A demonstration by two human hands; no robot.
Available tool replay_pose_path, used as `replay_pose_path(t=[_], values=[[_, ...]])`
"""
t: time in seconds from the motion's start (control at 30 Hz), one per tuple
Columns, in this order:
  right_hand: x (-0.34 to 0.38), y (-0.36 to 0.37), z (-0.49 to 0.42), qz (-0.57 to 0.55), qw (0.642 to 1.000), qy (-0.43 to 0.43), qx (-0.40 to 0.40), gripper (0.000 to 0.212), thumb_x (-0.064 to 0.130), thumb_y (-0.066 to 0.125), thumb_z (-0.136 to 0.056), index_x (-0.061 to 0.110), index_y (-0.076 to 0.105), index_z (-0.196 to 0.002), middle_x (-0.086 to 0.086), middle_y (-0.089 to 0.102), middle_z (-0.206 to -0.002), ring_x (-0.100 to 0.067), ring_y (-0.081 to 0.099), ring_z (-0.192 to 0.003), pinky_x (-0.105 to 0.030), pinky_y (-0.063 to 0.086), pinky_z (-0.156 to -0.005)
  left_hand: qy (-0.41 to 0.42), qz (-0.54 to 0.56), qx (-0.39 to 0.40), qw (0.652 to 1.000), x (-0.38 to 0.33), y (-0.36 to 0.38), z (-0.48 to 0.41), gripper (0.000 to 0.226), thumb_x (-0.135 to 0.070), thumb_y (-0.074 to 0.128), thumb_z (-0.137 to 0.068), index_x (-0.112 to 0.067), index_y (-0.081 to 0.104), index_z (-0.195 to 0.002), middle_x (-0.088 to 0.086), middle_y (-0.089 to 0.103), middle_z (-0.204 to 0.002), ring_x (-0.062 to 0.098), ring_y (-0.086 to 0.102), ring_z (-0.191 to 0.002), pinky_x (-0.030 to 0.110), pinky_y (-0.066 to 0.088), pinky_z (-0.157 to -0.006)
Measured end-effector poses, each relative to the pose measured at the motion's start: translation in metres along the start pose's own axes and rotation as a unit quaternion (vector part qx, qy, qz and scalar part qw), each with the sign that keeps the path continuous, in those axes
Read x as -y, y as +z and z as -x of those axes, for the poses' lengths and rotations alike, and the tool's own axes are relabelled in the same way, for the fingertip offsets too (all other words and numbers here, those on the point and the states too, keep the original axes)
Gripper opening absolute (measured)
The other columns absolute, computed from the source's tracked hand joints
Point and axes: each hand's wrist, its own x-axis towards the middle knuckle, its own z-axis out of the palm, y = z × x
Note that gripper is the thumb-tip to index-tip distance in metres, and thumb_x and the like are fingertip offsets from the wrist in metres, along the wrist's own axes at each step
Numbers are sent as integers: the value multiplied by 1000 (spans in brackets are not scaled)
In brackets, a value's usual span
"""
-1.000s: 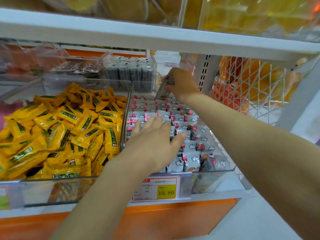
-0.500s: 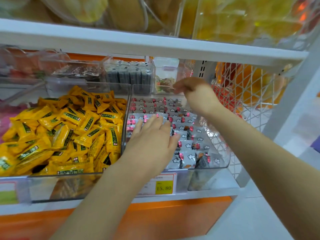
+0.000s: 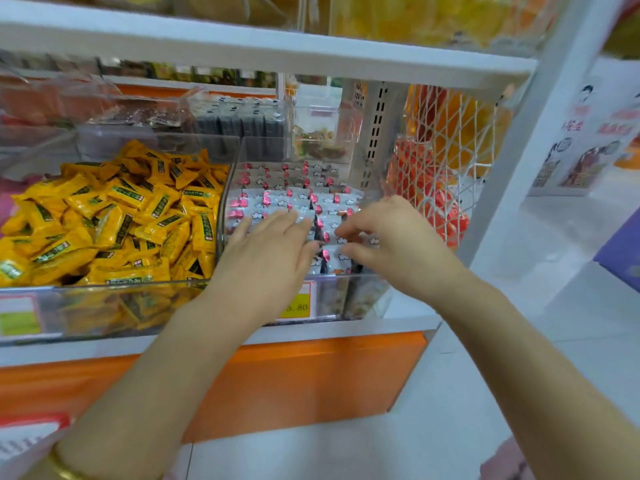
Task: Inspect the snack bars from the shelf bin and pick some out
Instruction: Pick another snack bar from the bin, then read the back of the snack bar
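White shelf board (image 3: pixel 311 53) runs just above the clear plastic shelf bin (image 3: pixel 363 292), with a heap of yellow-wrapped snacks (image 3: pixel 114 220) left of the bin. Silver snack bars with pink ends and cloud print (image 3: pixel 291 188) fill the bin in rows. Looks like the sorting step, nothing lifted out yet. Left hand (image 3: pixel 266 247) lies flat, fingers straight, on bars at the bin's front. Right hand (image 3: pixel 391 237), bin's front-right, has thumb and curled fingers bracketing one bar; can't tell if it's actually pinched. Next: firm that pinch, then lift over the bin's front wall.

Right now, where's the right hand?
Head view, right of centre: the right hand is over the front right of the clear bin holding silver snack bars, beside the left hand.
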Motion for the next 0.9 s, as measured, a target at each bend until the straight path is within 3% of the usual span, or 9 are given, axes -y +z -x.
replay_pose_path(t=[0.07, 0.13, 0.2, 0.3, 0.43, 0.57, 0.63, 0.77, 0.9], values=[[3, 5, -3, 45, 999, -1, 18, 24, 35, 61, -88, 23, 69, -107, 4, 64, -102, -21, 46, -100, -34, 38, -90, -2, -6, -5, 1000, 0, 0, -1, 47, -39, 24, -99, -26, 25, -145, -6, 24, -153, 12, 13, -142, 40, 4, -114], [6, 8, -5, 62, 998, -10, 17, 20, 37, 62, -86, 22, 71, -97, 3, 63, -97, -21, 44, -98, -36, 39, -88, -2, -8, -10, 1000, 0, 1, -2, 47, -37, 25, -99, -26, 25, -145, -6, 25, -153, 12, 15, -142, 40, 5, -114], [6, 6, -5, -2, 1000, -14, -11, 15, 33, 65, -84, 19, 71, -85, 7, 64, -87, -15, 45, -91, -27, 38, -87, -1, 0, -11, 1000, 1, 1, -3, 46, -36, 26, -99, -26, 27, -144, -5, 27, -152, 13, 17, -141, 41, 7, -114], [3, -5, -3, -164, 983, 28, -79, 11, 20, 67, -84, 14, 67, -75, 14, 57, -71, -2, 49, -68, -8, 36, -71, 5, 41, -31, 999, 1, -3, -4, 43, -33, 29, -99, -21, 37, -139, 0, 39, -145, 17, 30, -135, 42, 20, -113], [-4, -19, 1, -353, 911, 91, -192, 12, 13, 63, -87, 14, 61, -76, 0, 62, -72, -5, 56, -61, -17, 46, -58, 5, 172, -105, 980, -3, -14, -2, 42, -36, 32, -96, -15, 52, -127, 4, 54, -128, 20, 43, -119, 29, 29, -97], [-9, -26, 5, -472, 834, 137, -250, 15, 6, 57, -90, 10, 58, -76, -10, 65, -71, -9, 59, -54, -20, 50, -54, 9, 221, -86, 971, -3, -23, 1, 66, -61, 24, -83, -23, 51, -130, -9, 48, -131, 9, 36, -125, 23, 25, -100], [-9, -26, 5, -537, 791, 158, -248, 16, 5, 55, -92, 8, 57, -76, -10, 65, -69, -14, 62, -56, -21, 51, -54, 7, 238, -78, 968, -4, -23, 1, 55, -56, 30, -86, -25, 52, -126, -15, 47, -119, 2, 38, -114, 15, 29, -89], [-6, -23, 7, -641, 719, 177, -203, 15, 6, 53, -93, 3, 56, -78, -10, 67, -66, -17, 65, -58, -21, 54, -56, -13, 328, -118, 937, -7, -27, 0, 16, -44, 39, -90, -37, 54, -89, -19, 54, -80, -4, 51, -77, 13, 37, -59], [1, -21, 9, -727, 645, 187, -138, 12, 12, 61, -83, 1, 58, -78, -7, 67, -64, -12, 66, -57, -17, 54, -56, -88, 495, -126, 855, -6, -35, 0, 24, -40, 38, -95, -26, 56, -87, -10, 59, -62, 1, 47, -51, 12, 38, -46]])
